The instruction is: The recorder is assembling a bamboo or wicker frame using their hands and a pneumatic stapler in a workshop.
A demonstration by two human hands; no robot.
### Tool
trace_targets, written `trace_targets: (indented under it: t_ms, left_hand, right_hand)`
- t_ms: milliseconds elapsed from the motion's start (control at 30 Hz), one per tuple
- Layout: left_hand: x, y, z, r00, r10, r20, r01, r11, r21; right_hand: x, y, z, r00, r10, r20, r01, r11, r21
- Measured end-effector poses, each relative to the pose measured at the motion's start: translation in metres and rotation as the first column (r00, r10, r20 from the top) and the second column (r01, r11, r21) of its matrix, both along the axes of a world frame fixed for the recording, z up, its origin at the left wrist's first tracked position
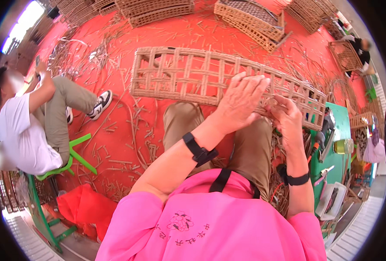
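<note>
Head view: left hand and right hand are gripping a wicker frame running crosswise toward the green tabletop's far-left corner.

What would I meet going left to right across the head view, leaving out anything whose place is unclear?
White shirt → shoe → left wristband → left hand → right hand → jar.

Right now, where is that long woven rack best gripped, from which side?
Probably by the left end bar of the woven rack, from the person's left: that end is free, while the left hand and right hand are farther right. Openings beside the bar leave room to wrap it.
</note>
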State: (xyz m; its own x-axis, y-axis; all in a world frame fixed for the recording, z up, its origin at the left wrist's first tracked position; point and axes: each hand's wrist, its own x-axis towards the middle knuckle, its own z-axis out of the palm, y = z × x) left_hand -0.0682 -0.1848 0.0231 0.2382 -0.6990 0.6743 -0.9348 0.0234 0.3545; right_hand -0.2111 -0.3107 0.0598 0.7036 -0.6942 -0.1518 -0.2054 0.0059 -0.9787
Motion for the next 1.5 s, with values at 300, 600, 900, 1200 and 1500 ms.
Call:
trace_targets:
  t_ms: [300, 600, 900, 1200, 1500]
  left_hand:
    - [-0.002, -0.008, -0.003, 0.988, 0.123, 0.098, -0.125, 0.992, 0.020]
    - [0.005, -0.011, -0.001, 0.992, 0.044, 0.121, -0.052, 0.996, 0.067]
    - [0.045, 0.057, 0.013, 0.937, 0.206, 0.282, -0.295, 0.899, 0.323]
    - [0.096, 0.057, 0.017, 0.937, 0.153, 0.314, -0.262, 0.903, 0.341]
    - [0.137, 0.021, 0.024, 0.982, 0.104, 0.160, -0.148, 0.945, 0.292]
  right_hand:
    - [0.000, 0.013, -0.034, 0.997, 0.014, -0.080, -0.037, 0.954, -0.299]
    - [-0.019, 0.015, -0.045, 0.978, 0.084, -0.190, -0.207, 0.490, -0.847]
    - [-0.090, -0.044, -0.046, 0.948, -0.290, 0.132, 0.289, 0.609, -0.738]
    - [-0.109, -0.117, -0.087, 0.719, -0.643, 0.265, 0.695, 0.675, -0.247]
    - [-0.064, -0.184, -0.098, 0.726, -0.586, 0.361, 0.650, 0.756, -0.079]
